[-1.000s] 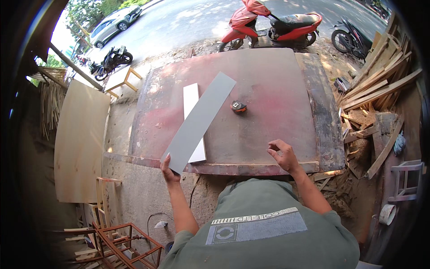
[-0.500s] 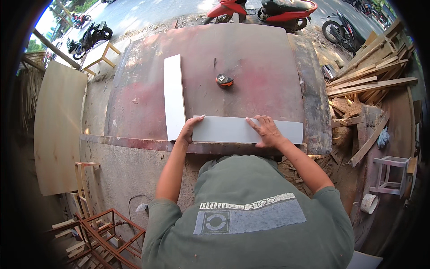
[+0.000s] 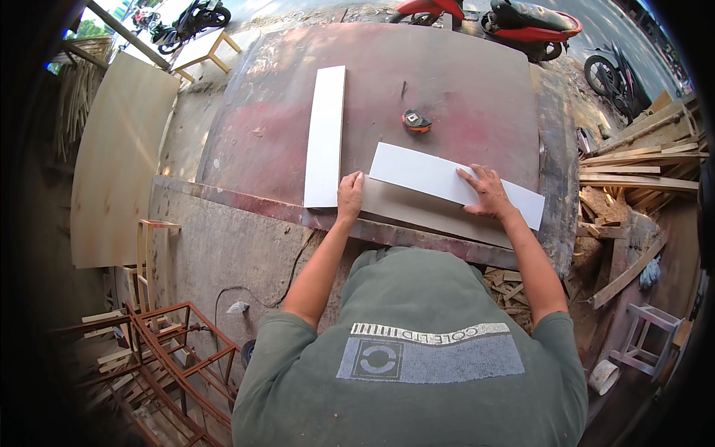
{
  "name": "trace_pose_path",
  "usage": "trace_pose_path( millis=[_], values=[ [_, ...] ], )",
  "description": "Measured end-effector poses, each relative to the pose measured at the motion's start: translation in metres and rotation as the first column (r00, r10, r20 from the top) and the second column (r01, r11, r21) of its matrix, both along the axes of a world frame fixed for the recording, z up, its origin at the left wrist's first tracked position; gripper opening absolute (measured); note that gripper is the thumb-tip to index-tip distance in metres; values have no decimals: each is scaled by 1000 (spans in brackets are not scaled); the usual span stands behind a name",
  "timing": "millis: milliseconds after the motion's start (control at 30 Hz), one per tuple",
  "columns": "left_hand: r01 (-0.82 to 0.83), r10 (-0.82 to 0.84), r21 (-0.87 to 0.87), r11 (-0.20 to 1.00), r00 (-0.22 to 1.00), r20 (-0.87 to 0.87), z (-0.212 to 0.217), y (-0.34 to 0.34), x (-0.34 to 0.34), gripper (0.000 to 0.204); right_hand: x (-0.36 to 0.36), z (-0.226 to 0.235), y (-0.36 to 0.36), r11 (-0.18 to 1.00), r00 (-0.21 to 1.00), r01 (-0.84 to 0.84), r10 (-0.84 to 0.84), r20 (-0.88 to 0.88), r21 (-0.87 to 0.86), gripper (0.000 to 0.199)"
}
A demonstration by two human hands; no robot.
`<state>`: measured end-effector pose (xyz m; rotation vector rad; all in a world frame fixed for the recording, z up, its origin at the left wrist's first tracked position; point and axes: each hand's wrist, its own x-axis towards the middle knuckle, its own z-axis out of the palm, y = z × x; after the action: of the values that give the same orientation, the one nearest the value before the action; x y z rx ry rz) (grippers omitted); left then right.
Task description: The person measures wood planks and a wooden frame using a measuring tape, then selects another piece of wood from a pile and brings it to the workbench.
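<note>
A white board (image 3: 432, 173) lies slantwise near the front edge of the worktable (image 3: 257, 97). Between it and the table's edge shows a flat grey-brown strip (image 3: 424, 211); whether this is a second board or another face of the same piece, I cannot tell. My right hand (image 3: 488, 194) grips the white board toward its right end, thumb at the near edge and fingers over the top. At the strip's left end, my left hand (image 3: 350, 197) is curled round the corner, its fingers partly hidden. Another white board (image 3: 325, 138) lies lengthwise just left of that hand.
Farther back on the table sit a black-and-orange tape measure (image 3: 415, 121) and a small dark stick-like object (image 3: 404, 89). Scrap lumber (image 3: 640, 164) is heaped at the right. A rusty metal frame (image 3: 179, 350) stands lower left, and a large plywood sheet (image 3: 123, 164) leans at left.
The front white board has turned from straight to slanted and shifted away from the table edge, exposing the grey-brown strip. My right hand moved with it. The whole view has swung too.
</note>
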<state>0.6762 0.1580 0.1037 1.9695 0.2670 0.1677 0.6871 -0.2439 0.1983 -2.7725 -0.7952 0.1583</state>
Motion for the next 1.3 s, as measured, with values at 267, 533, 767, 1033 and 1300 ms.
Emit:
trace_pose_path(
  millis=[267, 533, 767, 1033, 1300],
  values=[
    [90, -83, 95, 991, 994, -74, 15, -5, -10, 49, 46, -3, 9, 998, 994, -37, 42, -105, 44, 97],
    [244, -272, 507, 826, 962, -19, 36, -18, -27, 85, 37, -10, 9, 989, 998, 11, -3, -57, 150, 80],
    [131, -58, 352, 927, 976, -210, 39, -25, -9, 78, 35, -10, 27, 984, 990, 141, -141, -10, 112, 64],
    [215, -72, 444, 870, 945, -318, 42, -27, -4, 61, 48, -20, 38, 948, 939, 314, -302, -165, 49, 47],
    [255, -151, 299, 919, 932, -331, 64, -19, -1, 42, 49, -25, 35, 951, 946, 306, -299, 126, -45, 43]
  ],
)
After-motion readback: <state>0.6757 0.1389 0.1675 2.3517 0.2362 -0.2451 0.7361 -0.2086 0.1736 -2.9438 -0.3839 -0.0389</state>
